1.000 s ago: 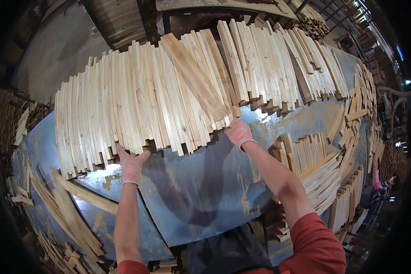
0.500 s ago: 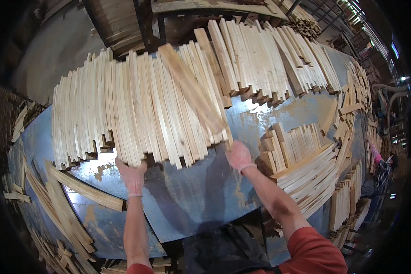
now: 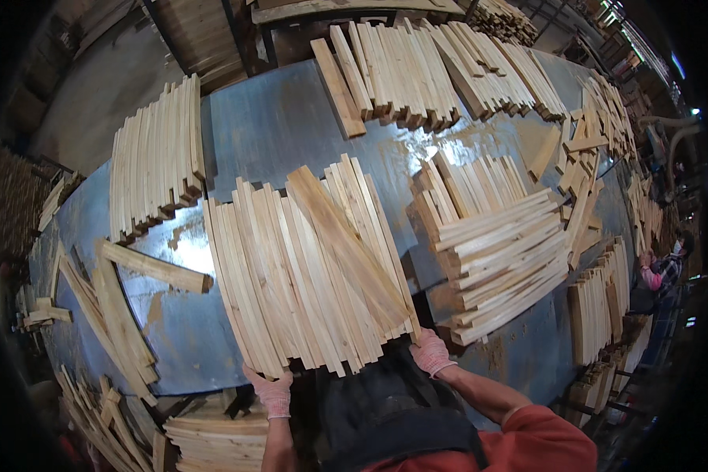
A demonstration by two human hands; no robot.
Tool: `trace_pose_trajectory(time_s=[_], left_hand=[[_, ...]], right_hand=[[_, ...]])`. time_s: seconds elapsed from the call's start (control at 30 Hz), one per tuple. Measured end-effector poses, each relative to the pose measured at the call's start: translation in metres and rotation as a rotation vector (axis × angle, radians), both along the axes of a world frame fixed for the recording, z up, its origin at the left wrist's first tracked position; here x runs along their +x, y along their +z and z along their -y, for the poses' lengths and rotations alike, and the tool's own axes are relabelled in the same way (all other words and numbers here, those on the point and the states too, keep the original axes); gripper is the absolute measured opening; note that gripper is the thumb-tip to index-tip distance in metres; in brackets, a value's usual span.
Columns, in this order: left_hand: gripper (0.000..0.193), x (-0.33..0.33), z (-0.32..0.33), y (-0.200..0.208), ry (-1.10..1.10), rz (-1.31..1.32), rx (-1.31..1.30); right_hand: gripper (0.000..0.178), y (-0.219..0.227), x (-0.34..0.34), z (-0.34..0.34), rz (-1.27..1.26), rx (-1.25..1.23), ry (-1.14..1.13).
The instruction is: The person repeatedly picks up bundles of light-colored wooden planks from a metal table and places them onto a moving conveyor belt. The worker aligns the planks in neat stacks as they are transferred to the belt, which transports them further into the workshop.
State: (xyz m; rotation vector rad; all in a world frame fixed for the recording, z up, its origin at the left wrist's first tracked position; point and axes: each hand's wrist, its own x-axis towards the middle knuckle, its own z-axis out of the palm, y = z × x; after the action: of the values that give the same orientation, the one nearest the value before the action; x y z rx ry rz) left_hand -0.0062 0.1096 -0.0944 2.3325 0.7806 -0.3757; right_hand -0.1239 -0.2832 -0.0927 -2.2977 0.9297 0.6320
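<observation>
Pink-gloved, our left hand (image 3: 269, 387) pinches the near left corner of a row of wooden strips (image 3: 267, 275), thumb set apart from the fingers around the strip ends, while our right hand (image 3: 430, 352) is curled tight on the near right corner; some fingers of both are hidden from us. The row lies between our two hands, its strips side by side with uneven ends, the nearest ones in front of our dark apron (image 3: 397, 413). How much of it rests on the blue metal worktop (image 3: 259, 110) we cannot tell. Slantwise on top lies a wider, browner board (image 3: 350, 252). Low on our left, below the worktop's edge, we see a pile of pale strips (image 3: 220, 440).

Near the row on our right sits a stack of strips (image 3: 503, 259); on our left, loose planks (image 3: 122, 307) lie at angles. Farther off are a narrower row (image 3: 156, 157) at the left and a longer row (image 3: 409, 75) toward the right. Past the worktop's right side we make out a person (image 3: 670, 267) in checked clothing. Grey floor (image 3: 102, 102) shows beyond at upper left.
</observation>
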Motion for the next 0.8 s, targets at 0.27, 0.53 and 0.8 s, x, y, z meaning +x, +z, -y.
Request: trace_pose_trajectory(time_s=[0.27, 0.53, 0.8], left_hand=[[0.116, -0.029, 0.004, 0.041, -0.074, -0.045, -0.021], [0.066, 0.046, -0.096, -0.019, -0.316, 0.129, -0.137], [0.071, 0.182, -0.113, -0.123, -0.702, 0.15, 0.274]], right_hand=[[0.057, -0.012, 0.014, 0.039, 0.05, 0.151, 0.276], [0.055, 0.035, 0.076, 0.052, 0.381, -0.056, 0.21], [0.056, -0.077, 0.168, 0.077, 0.824, 0.252, -0.204]])
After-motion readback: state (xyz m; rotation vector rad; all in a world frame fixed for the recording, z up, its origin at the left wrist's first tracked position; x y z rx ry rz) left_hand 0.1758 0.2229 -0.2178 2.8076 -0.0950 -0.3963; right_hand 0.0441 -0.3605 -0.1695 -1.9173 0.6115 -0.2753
